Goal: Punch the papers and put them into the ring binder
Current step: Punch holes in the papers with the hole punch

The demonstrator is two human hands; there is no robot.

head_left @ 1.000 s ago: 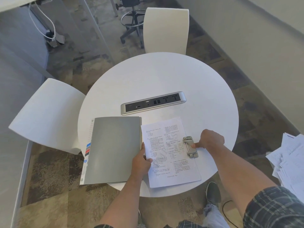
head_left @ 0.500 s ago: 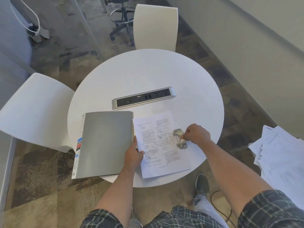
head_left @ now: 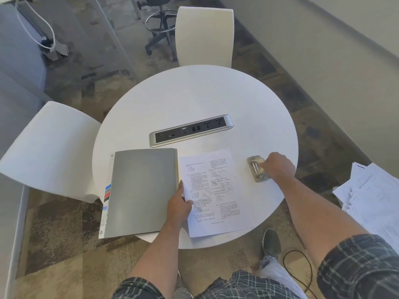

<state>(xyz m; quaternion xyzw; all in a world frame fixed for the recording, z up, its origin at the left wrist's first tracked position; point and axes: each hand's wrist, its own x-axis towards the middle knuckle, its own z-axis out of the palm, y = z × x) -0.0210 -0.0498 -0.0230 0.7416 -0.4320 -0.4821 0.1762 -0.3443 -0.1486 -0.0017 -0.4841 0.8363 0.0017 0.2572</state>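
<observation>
The right hand (head_left: 278,168) covers the near right side of the hole punch (head_left: 257,168), hiding its fingers. The printed sheet (head_left: 212,192) carries text too small to read. The loose paper pile (head_left: 373,203) is cut off by the right edge.
</observation>
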